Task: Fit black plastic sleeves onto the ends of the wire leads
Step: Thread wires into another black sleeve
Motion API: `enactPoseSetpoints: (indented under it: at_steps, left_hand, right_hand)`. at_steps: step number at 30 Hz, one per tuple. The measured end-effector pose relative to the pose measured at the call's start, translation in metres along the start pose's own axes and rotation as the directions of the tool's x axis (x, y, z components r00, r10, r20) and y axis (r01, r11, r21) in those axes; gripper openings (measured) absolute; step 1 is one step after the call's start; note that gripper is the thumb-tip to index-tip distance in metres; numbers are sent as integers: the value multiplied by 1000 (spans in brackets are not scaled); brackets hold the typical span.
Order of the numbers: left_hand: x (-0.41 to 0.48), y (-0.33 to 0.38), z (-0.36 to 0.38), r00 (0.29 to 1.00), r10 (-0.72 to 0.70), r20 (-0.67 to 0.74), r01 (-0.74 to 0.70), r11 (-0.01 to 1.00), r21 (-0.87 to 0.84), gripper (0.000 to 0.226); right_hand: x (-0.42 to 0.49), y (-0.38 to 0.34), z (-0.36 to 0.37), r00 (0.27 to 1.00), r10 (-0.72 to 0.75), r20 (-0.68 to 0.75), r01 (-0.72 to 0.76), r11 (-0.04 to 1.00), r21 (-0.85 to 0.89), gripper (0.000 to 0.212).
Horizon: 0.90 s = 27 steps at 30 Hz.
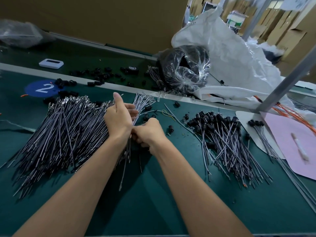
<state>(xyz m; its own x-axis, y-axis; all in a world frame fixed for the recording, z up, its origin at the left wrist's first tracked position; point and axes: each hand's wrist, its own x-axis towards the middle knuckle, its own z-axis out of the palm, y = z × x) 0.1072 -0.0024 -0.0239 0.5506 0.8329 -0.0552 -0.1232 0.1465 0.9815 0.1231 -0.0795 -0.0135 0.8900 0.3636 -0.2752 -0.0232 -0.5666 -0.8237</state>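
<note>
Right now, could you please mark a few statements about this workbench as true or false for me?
1. The left hand grips a bundle of wire leads. True.
2. The pile of sleeved leads lies left of the hands. False: it lies to their right; the left pile shows bare metal ends.
3. The blue disc reads 5. False: it reads 2.
4. Loose black sleeves lie on the far belt. True.

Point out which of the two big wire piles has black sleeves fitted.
The right pile: black sleeves cap its far ends. The left pile shows bare metal tips.
</note>
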Motion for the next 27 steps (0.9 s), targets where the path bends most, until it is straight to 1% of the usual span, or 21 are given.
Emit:
enactPoseSetpoints:
  at_steps: [3, 6, 8, 10, 11, 12, 13, 14, 15, 16, 18, 20, 22, 23, 25, 27]
  left_hand:
    - [-3, 0, 1, 1000, -5, -6, 5, 1000, -1, 68]
    - [-2, 0, 0, 1000, 23, 2, -23, 999, 44, 58]
    - [-2, 0, -1, 998, 53, 17, -54, 994, 96, 46]
    - [-2, -1, -1, 998, 60, 24, -62, 990, 129, 38]
    - [-3, -1, -1, 998, 61, 29, -64, 989, 133, 36]
    - [-4, 0, -1, 997, 64, 37, -68, 989, 131, 35]
    - [-5, 0, -1, 997, 69, 45, -74, 989, 127, 34]
    - [-6, 0, -2, 996, 74, 51, -80, 989, 126, 34]
    - [-6, 0, -2, 995, 79, 53, -85, 988, 128, 34]
    - [-5, 0, -2, 996, 79, 51, -85, 988, 129, 35]
    - [-4, 0, -2, 998, 56, 40, -61, 991, 116, 38]
    - [-3, 0, -2, 999, 30, 33, -32, 997, 76, 43]
    - [-3, 1, -1, 1000, 20, 23, -21, 998, 63, 47]
    - [-4, 1, -1, 1000, 21, 20, -22, 998, 65, 48]
    - [-4, 0, -1, 1000, 22, 16, -23, 998, 65, 49]
    - [-4, 0, -1, 1000, 23, 14, -24, 998, 65, 49]
  right_hand:
    - [-3, 1, -7, 999, -1, 35, 0, 999, 38, 30]
    - [-11, 0, -22, 999, -44, -8, 45, 993, 110, 25]
    - [-17, -6, -41, 994, -109, -32, 113, 968, 223, 17]
    - [-22, -12, -65, 980, -196, -32, 193, 903, 384, 12]
    - [-24, -15, -76, 962, -269, -46, 263, 869, 419, 8]
    - [-25, -16, -86, 927, -367, -78, 368, 850, 377, 5]
    - [-24, -17, -94, 870, -481, -108, 492, 835, 245, 8]
    - [-23, -15, -99, 795, -598, -104, 605, 794, 59, 15]
    - [-20, -14, -101, 722, -690, -54, 681, 722, -124, 21]
    - [-17, -11, -100, 672, -740, 27, 717, 641, -273, 24]
    - [-9, -4, -94, 619, -759, 203, 743, 481, -466, 22]
    - [-3, 7, -82, 574, -734, 364, 774, 341, -534, 19]
    - [0, 17, -69, 526, -719, 454, 806, 253, -535, 18]
    - [1, 22, -64, 505, -726, 467, 820, 236, -521, 18]
    - [4, 29, -58, 477, -754, 451, 840, 240, -487, 16]
    - [6, 32, -58, 440, -781, 444, 848, 197, -493, 12]
